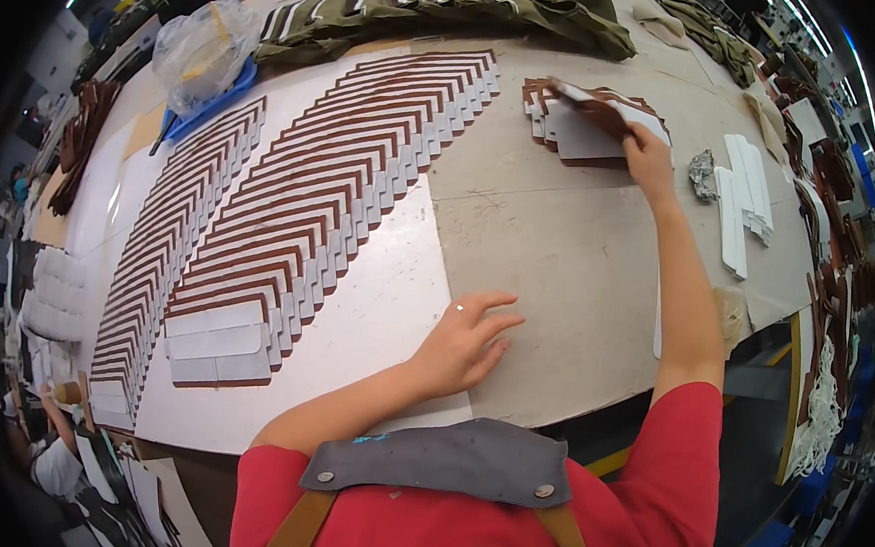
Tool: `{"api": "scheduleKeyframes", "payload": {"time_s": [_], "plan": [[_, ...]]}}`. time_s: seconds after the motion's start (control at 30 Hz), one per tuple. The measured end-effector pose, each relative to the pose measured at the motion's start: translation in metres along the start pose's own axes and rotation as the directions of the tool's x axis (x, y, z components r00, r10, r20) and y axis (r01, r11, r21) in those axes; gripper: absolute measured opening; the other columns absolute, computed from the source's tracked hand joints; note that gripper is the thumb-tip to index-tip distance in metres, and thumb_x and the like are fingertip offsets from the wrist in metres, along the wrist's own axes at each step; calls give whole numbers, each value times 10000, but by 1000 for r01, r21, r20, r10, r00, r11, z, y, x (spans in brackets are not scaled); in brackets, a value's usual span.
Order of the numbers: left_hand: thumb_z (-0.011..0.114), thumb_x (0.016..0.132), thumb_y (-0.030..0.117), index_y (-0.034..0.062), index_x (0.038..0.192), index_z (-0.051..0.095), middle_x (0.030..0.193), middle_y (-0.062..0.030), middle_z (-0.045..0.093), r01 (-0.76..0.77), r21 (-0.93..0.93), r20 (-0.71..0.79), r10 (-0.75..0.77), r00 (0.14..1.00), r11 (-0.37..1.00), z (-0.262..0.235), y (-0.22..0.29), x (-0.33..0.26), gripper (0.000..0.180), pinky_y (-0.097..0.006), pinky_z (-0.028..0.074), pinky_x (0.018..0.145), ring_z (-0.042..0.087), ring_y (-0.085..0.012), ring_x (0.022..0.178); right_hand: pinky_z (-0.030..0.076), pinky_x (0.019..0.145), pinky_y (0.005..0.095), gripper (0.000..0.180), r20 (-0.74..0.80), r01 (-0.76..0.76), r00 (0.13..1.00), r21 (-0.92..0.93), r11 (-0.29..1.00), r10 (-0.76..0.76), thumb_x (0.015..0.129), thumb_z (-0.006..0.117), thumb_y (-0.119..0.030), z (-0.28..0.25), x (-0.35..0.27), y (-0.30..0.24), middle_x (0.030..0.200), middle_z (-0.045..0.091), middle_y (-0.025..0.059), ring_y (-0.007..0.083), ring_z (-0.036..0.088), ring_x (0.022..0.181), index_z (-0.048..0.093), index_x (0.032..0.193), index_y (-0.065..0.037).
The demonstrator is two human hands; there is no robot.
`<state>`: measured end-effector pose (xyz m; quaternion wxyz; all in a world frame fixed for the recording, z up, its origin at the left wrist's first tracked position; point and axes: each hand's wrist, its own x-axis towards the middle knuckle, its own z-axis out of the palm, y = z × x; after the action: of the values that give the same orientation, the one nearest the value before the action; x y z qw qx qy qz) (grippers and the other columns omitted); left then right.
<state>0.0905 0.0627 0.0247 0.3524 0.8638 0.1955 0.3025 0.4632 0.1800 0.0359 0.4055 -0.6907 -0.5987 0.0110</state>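
My right hand (649, 160) reaches to the far right of the table and is closed on the edge of a flat brown piece (596, 109), tilted up. Beneath it lies a pile of similar brown-edged pieces with pale grey faces (584, 142). My left hand (465, 345) hovers over or rests on the near middle of the table, fingers spread and nothing in them. To its left, a long row of overlapping brown and pale grey pieces (215, 344) fans away from me. A narrower second row (112, 399) runs alongside it, farther left.
Olive green fabric with white stripes (443, 15) lies along the far edge. A blue tray (215, 105) with a clear plastic bag (202, 57) stands far left. White strips (729, 221) and crumpled foil (702, 175) lie at right. Another person (53, 463) is at lower left.
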Motion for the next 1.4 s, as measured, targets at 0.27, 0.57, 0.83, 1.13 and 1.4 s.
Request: {"api": "scheduleKeyframes", "payload": {"time_s": [0.27, 0.57, 0.83, 1.13, 1.4], "plan": [[235, 972, 432, 30, 1349, 349, 1320, -188, 434, 457, -745, 114, -582, 805, 486, -57, -11, -25, 562, -392, 393, 979, 504, -314, 1140, 479, 662, 256, 281, -249, 297, 936, 182, 938, -248, 850, 535, -16, -35, -63, -139, 961, 659, 93, 152, 612, 756, 588, 1124, 18], [520, 870, 110, 50, 1439, 132, 1458, -139, 223, 615, -561, 15, -736, 677, 554, -77, 1, -85, 691, -365, 215, 1080, 227, -247, 1348, 510, 680, 324, 446, 422, 387, 636, 549, 741, -645, 766, 587, -72, 35, -252, -224, 1031, 632, 63, 202, 623, 859, 520, 1206, -51], [489, 820, -30, 2, 1420, 129, 1466, -178, 186, 564, -369, -173, -650, 740, 739, -66, -12, -101, 701, -367, 155, 1108, 162, -273, 1376, 242, 1071, 462, 552, 570, 480, 675, 143, 865, -469, 862, 549, -330, 42, -233, -206, 1408, 363, 115, 274, 309, 1319, 413, 1314, -43], [478, 830, -69, 35, 1423, 154, 1465, -167, 199, 589, -352, -150, -665, 732, 728, -81, -11, -120, 684, -345, 224, 1080, 224, -251, 1349, 172, 1093, 488, 668, 690, 407, 562, 251, 878, -457, 877, 516, -411, 51, -253, -236, 1438, 297, 166, 280, 232, 1361, 327, 1357, 13], [508, 862, 62, 123, 1426, 188, 1397, -203, 359, 635, -27, -186, -628, 756, 772, -96, -3, -133, 652, -403, 347, 1007, 413, -378, 1245, 196, 1098, 423, 614, 651, 386, 636, 196, 901, -414, 891, 497, -353, 67, -244, -237, 1429, 332, 131, 265, 271, 1346, 320, 1371, -13]]}}
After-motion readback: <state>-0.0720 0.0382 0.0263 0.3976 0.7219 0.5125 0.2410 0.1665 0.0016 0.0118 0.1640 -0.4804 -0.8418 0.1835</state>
